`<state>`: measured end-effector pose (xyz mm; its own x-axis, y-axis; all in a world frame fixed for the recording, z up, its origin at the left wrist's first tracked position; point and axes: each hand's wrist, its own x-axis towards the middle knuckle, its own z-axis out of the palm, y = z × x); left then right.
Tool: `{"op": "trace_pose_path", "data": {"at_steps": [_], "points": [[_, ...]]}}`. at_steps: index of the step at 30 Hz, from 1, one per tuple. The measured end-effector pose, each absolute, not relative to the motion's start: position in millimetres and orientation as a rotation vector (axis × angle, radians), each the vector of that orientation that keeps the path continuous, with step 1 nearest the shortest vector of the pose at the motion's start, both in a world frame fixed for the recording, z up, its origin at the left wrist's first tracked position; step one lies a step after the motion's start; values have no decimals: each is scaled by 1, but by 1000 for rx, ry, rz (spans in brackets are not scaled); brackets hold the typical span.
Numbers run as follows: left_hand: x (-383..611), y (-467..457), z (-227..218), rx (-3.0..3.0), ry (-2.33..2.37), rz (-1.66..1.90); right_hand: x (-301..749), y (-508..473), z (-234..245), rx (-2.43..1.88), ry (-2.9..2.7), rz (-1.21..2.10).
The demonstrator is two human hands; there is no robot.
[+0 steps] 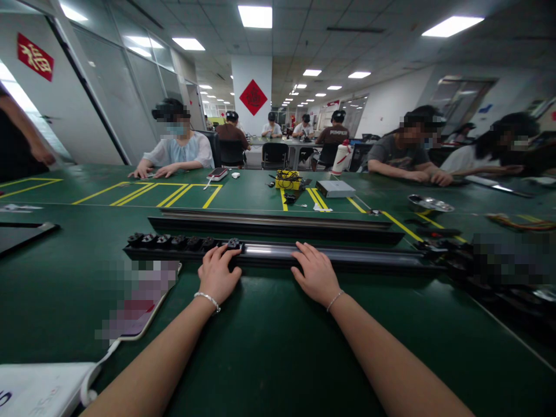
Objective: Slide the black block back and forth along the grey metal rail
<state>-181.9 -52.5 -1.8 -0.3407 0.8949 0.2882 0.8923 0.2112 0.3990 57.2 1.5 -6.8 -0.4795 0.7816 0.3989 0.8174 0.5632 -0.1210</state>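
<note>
A long black rail-like channel (273,252) lies across the green table in front of me. A row of several small black parts (178,241) sits in its left half. My left hand (217,273) rests on the channel, thumb apart from the fingers. Its fingertips touch or nearly touch one separate black part (233,244) at the right end of the row. On the bare, shiny stretch farther right lies my right hand (316,272), fingers stretched out over the channel's near edge and nothing in its grasp.
Behind the channel lies a second long black strip (273,223). A phone (145,301) with a cable is at left, near a white box (43,388). Many dark parts (490,269) crowd the right side. A metal bowl (430,204) stands farther back. Other people sit across the table.
</note>
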Motion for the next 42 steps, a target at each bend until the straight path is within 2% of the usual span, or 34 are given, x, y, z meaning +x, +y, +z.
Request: {"op": "trace_pose_path", "data": {"at_steps": [30, 42], "points": [[-182, -53, -1, 1836, 2424, 715, 57, 1, -7, -1299, -2395, -119], [-174, -53, -3, 2072, 2430, 652, 57, 1, -6, -1297, -2398, -113]]}}
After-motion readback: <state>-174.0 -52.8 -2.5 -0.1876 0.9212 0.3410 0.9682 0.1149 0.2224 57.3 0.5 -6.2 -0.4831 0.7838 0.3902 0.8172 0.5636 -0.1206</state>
